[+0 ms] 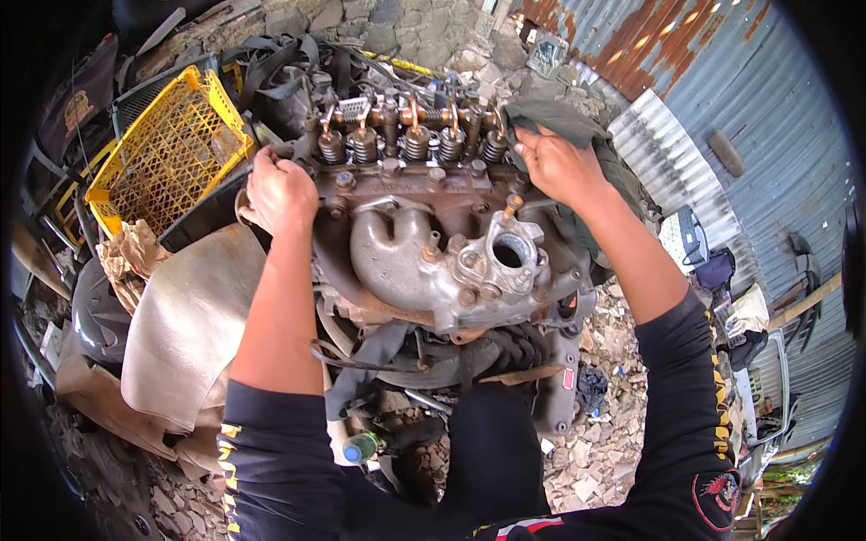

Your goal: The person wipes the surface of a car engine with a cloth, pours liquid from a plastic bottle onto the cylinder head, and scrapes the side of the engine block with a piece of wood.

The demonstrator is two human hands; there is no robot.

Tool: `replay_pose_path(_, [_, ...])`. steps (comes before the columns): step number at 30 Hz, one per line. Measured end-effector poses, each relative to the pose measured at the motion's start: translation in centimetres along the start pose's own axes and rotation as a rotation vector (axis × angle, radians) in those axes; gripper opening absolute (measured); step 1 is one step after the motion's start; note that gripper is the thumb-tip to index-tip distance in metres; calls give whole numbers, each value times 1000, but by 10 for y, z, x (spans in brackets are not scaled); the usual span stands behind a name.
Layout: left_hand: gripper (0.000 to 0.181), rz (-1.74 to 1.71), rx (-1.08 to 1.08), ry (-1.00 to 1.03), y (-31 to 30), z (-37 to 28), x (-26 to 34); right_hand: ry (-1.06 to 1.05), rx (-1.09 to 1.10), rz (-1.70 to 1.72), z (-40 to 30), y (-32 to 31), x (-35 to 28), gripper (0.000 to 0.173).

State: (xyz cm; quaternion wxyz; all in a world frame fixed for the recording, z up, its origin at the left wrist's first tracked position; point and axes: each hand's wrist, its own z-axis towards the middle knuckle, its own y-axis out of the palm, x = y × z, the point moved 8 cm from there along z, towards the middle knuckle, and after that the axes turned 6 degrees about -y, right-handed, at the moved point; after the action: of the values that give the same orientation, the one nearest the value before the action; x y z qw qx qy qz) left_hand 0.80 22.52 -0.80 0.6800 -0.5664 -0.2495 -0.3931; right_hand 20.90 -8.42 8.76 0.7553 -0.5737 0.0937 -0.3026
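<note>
An engine's cylinder head stands before me with its rocker shaft and valve springs bare. My left hand is curled around the dark metal at the head's left end; its fingertips are partly hidden. In my right hand is a dark green cloth, bunched against the right end of the rocker shaft, beside the last valve spring. Below the head, on the side facing me, sits a grey cast intake manifold with a round open port.
Left of the engine are a yellow plastic crate, crumpled brown paper and a bent pale sheet. A valve cover and a bottle lie near my legs. Broken tile covers the ground; corrugated metal rises at right.
</note>
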Motion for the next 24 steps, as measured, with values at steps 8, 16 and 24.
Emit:
replay_pose_path(8, [39,-19,86,36,-1,-11,5,253,348,307,-73,-25,82,31])
replay_pose_path(16, [40,66,62,30,4,-5,-4,32,-191,354,-57,19,21,38])
replay_pose_path(24, [38,-8,98,116,-6,-13,13,87,-201,255,-44,21,26,23])
